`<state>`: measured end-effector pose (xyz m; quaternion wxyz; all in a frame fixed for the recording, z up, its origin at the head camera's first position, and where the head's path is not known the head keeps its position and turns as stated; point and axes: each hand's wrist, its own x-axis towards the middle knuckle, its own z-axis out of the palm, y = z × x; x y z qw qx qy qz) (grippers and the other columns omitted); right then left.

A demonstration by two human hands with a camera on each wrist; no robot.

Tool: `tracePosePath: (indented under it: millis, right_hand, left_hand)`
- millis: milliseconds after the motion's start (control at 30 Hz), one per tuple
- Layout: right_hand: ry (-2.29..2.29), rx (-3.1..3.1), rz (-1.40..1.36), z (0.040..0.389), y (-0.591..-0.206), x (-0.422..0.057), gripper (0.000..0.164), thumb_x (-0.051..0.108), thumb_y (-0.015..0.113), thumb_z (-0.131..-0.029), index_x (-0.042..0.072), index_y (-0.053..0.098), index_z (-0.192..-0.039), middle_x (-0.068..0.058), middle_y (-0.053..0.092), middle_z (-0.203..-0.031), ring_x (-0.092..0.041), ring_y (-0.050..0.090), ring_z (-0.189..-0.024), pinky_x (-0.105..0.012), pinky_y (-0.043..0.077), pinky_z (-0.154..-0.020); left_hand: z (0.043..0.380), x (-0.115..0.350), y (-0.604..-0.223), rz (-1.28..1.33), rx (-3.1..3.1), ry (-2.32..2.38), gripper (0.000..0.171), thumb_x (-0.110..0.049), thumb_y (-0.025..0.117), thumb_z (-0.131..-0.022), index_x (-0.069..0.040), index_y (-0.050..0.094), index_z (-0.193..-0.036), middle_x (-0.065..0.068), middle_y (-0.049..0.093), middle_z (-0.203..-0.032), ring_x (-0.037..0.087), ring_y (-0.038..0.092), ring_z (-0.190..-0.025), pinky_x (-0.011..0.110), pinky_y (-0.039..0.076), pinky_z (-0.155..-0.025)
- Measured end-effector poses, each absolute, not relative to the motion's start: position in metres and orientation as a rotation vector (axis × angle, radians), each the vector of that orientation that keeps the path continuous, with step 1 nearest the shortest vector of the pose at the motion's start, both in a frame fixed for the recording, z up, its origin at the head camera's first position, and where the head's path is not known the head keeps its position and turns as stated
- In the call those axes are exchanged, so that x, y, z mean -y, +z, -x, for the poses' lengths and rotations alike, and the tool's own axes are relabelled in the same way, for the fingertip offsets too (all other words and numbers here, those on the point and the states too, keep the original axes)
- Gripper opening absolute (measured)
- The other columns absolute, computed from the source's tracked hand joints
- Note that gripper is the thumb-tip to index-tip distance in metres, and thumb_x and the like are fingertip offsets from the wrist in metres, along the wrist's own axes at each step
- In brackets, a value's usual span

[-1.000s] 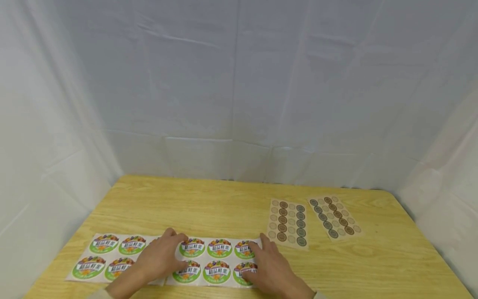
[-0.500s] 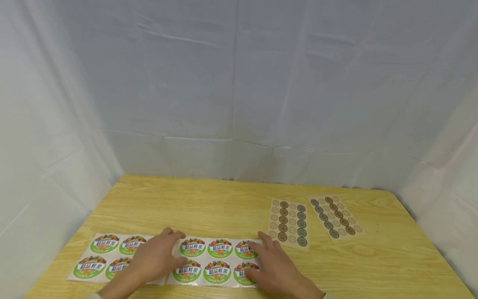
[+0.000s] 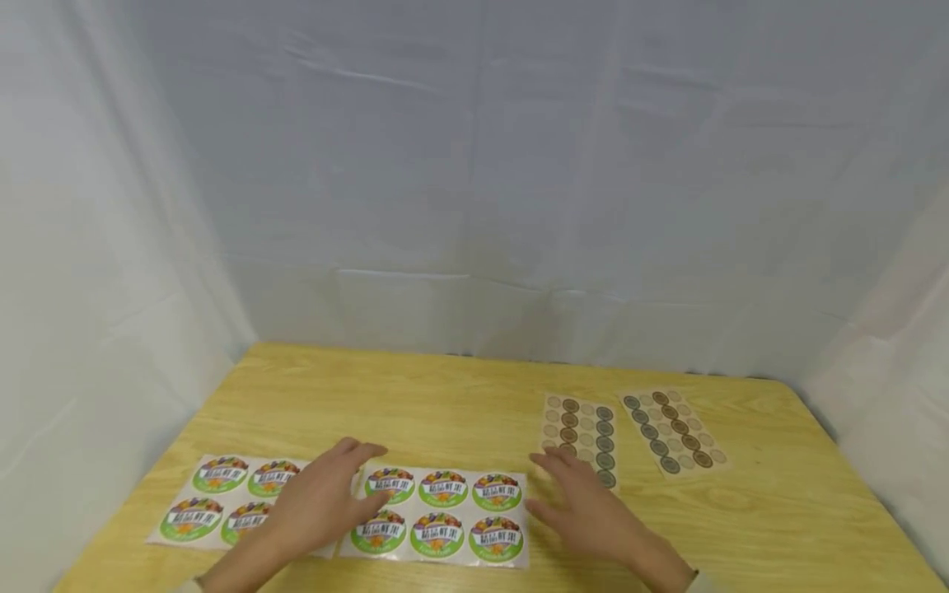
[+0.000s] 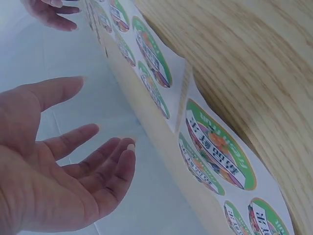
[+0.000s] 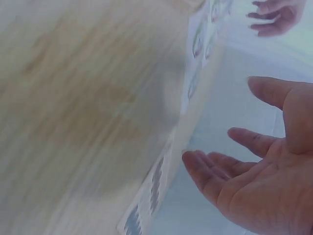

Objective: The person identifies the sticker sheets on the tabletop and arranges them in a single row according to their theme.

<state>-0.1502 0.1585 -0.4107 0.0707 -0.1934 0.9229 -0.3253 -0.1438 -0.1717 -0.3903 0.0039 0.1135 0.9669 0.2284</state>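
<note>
Two white sheets of round fruit stickers lie side by side on the table in the head view, a left sheet [image 3: 191, 520] and a right sheet [image 3: 437, 535]. My left hand [image 3: 315, 502] hovers over the gap between them and covers part of the left sheet. Just beyond the right sheet's right edge is my right hand [image 3: 593, 511]. Both hands hold nothing. In the left wrist view the left hand [image 4: 63, 161] is raised off the stickers, its fingers relaxed. The right wrist view has the right hand [image 5: 259, 166] in the air with loosely bent fingers.
Two beige sheets of small round stickers lie toward the right: one sheet [image 3: 586, 424], partly covered by my right hand, and a tilted sheet [image 3: 673, 432]. The wooden table [image 3: 415, 395] is enclosed by white sheeting [image 3: 474, 206] at the back and sides.
My right hand has lifted off the right sticker sheet and moved right. My left hand has risen slightly. The sheets keep their places on the table; the head view has shifted a little.
</note>
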Motion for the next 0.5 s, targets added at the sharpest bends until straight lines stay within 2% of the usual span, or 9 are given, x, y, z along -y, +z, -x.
tracePosePath:
  millis: [200,367,500]
  right_hand:
    - [-1.138,-2.696,0.525,0.16,-0.403,-0.179,0.059,0.034,0.06,-0.095,0.005,0.041,-0.142,-0.018,0.04,-0.142,-0.04,0.045,-0.121,-0.054,0.043,-0.092]
    - [-1.244,-2.659,0.458,0.167,-0.399,-0.199,0.061,0.036,0.06,-0.095,0.007,0.039,-0.144,-0.017,0.038,-0.144,-0.04,0.043,-0.124,-0.051,0.042,-0.094]
    - [-1.282,-2.641,0.414,0.172,-0.396,-0.22,0.064,0.04,0.057,-0.095,0.009,0.035,-0.146,-0.02,0.034,-0.146,-0.042,0.041,-0.125,-0.048,0.045,-0.091]
  left_hand:
    - [0.144,0.17,-0.383,-0.353,-3.021,0.839,0.053,-0.034,0.076,-0.08,-0.015,0.06,-0.127,0.004,0.059,-0.117,0.022,0.061,-0.094,0.03,0.048,-0.059]
    - [0.145,0.164,-0.38,-0.37,-3.014,0.921,0.056,-0.037,0.074,-0.082,-0.015,0.057,-0.131,0.002,0.057,-0.122,0.021,0.059,-0.1,0.033,0.049,-0.066]
    - [0.146,0.158,-0.379,-0.45,-2.969,1.057,0.056,-0.033,0.073,-0.084,-0.013,0.055,-0.133,0.004,0.056,-0.124,0.024,0.057,-0.105,0.037,0.051,-0.076]
